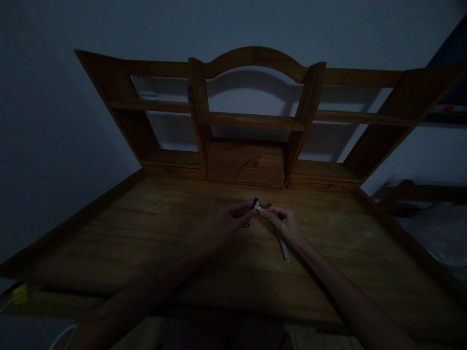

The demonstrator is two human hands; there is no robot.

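Note:
My left hand (234, 217) pinches a small black piece (254, 201) between thumb and fingers, above the middle of the desk. A small shiny silver part (257, 207) sits against the black piece, and its kind is too small to make out. From the right, my right hand (282, 221) is closed with thumb and finger at this silver part. Under my right hand a long pale strip with a hole at its end (283, 249) lies slanting on the desk, its upper part hidden. Another small dark piece with shiny spots (246, 225) rests beside my left fingers.
The wooden desk (164, 218) has raised side edges. Along its back stands a wooden shelf unit (251, 119) with small drawers. A wall socket (148, 86) shows behind the shelf's left part. Something yellow (20, 294) is at the front left corner, near a white cable (63, 334).

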